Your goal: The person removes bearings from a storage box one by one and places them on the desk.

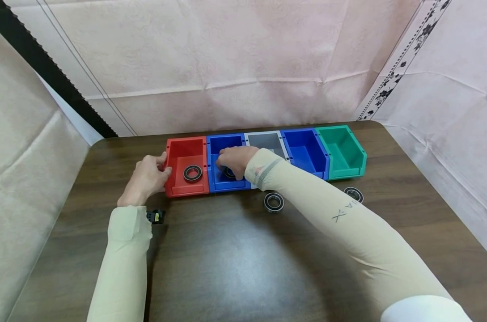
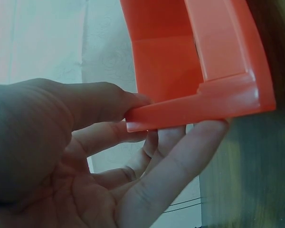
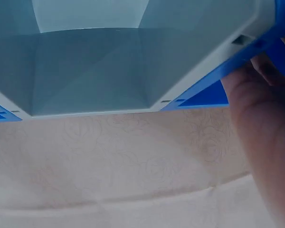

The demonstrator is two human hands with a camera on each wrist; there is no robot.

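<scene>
At the left end of a row of bins, my left hand [image 1: 146,176] pinches the side wall of the red bin [image 1: 187,191]. In the left wrist view the thumb lies over the wall's edge and the fingers [image 2: 180,161] are against its outer side. One black-rimmed ring bearing [image 1: 192,174] lies inside the red bin. My right hand [image 1: 237,161] reaches down into the neighbouring blue bin [image 1: 226,139], its fingers curled about another bearing [image 1: 229,173], partly covered by the hand. The right wrist view hides these fingertips behind the bin wall.
A grey bin [image 1: 267,139], a second blue bin [image 1: 305,152] and a green bin [image 1: 341,152] continue the row rightward. Two more bearings lie on the wooden table [image 1: 211,259]: one bearing [image 1: 273,202] before the grey bin, one bearing [image 1: 353,194] beside the right forearm. Pale cloth hangs behind.
</scene>
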